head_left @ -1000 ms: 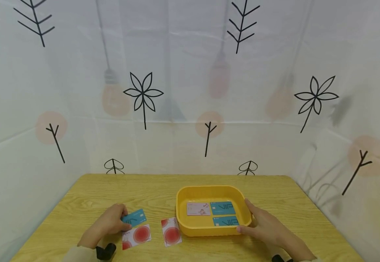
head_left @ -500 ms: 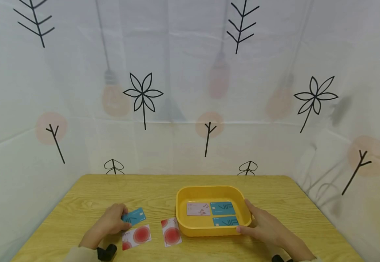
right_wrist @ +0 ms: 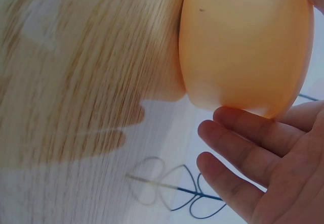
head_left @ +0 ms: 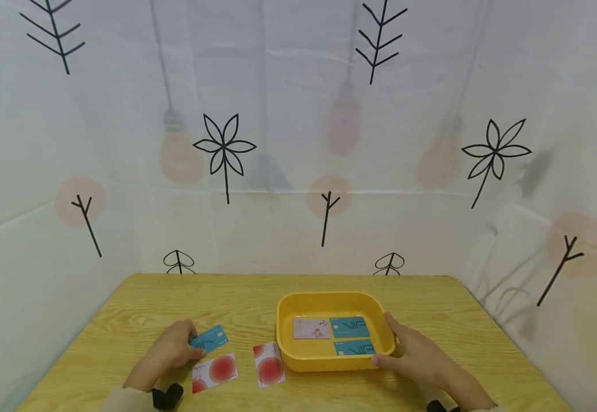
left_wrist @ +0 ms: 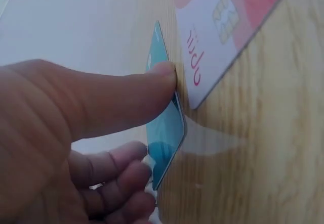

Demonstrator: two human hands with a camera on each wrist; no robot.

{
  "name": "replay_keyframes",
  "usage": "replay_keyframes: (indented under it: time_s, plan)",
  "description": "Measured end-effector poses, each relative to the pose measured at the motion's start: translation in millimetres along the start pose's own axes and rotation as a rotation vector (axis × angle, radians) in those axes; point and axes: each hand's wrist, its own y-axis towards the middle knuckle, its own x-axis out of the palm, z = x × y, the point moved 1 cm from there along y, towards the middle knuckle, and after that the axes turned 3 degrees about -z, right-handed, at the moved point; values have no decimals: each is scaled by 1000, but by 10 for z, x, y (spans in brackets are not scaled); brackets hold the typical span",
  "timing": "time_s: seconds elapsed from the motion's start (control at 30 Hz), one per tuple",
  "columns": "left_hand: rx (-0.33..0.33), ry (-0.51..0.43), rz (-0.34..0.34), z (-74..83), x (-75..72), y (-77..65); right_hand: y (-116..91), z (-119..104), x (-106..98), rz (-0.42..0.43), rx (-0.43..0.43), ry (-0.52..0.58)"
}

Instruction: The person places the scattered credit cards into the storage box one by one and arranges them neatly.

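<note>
In the head view my left hand (head_left: 172,346) pinches a blue card (head_left: 210,339) by its left end, thumb in front. The left wrist view shows this card (left_wrist: 164,133) tilted on edge close over the wood, thumb pressed on its face. Just in front of it lies a white card with red circles (head_left: 215,372). My right hand (head_left: 417,352) holds the right end of a yellow tray (head_left: 329,364), thumb at the front rim and fingers along the side. In the right wrist view several fingers (right_wrist: 238,158) stretch out by the tray wall (right_wrist: 243,47).
Inside the tray lie a pale pink card (head_left: 311,328) and two blue VIP cards (head_left: 350,327). Another red-circle card (head_left: 269,365) stands lengthwise against the tray's left side. Behind the wooden table (head_left: 216,297) hangs a white patterned cloth (head_left: 278,229).
The blue card in my left hand has turned slightly, its right end rising a little, and shifted slightly left. My right hand and the tray stay put.
</note>
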Motion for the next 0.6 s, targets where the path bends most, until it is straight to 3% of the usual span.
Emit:
replay_keyframes:
  time_s: [0.37,0.6]
  plan:
    - [-1,-32,29,17,5,-6,-3,-7,4,6,-2,4]
    - [42,-34,25,-11,-73,-17,-1,-4,-1,1,1,3]
